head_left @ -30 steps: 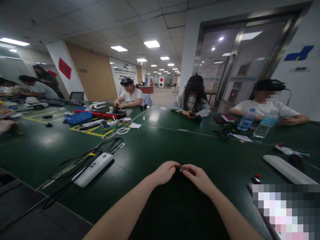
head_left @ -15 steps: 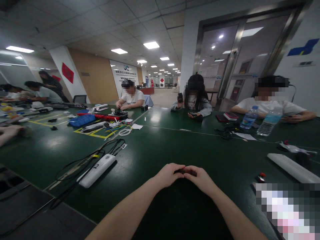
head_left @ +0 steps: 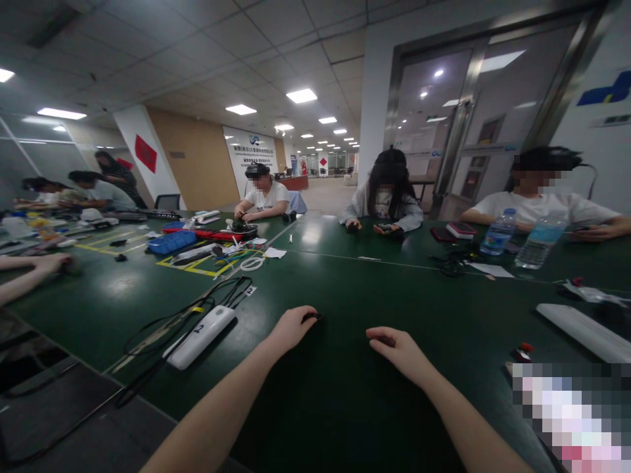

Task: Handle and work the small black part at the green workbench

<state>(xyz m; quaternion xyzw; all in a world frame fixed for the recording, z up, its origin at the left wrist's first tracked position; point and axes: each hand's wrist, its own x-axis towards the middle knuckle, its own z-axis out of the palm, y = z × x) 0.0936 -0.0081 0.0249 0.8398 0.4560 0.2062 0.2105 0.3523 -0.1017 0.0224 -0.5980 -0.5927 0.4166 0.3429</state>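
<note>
My left hand (head_left: 294,326) is closed on a small dark object (head_left: 315,316) at its fingertips, low over the green table. The object's kind is too small and dark to make out. To the right, my right hand (head_left: 400,353) is apart from the left, its fingers loosely bent with a gap between thumb and forefinger. Nothing shows in it.
A white power strip (head_left: 201,336) with black cables lies left of my hands. A blue tray (head_left: 171,242) sits farther off. On the right are water bottles (head_left: 541,243), a long white case (head_left: 582,328) and a small red-and-black item (head_left: 522,353). Several people sit around the table.
My hands were together around the small dark object. Now they have parted: my left hand has moved left with the object, and my right hand has let go of it.
</note>
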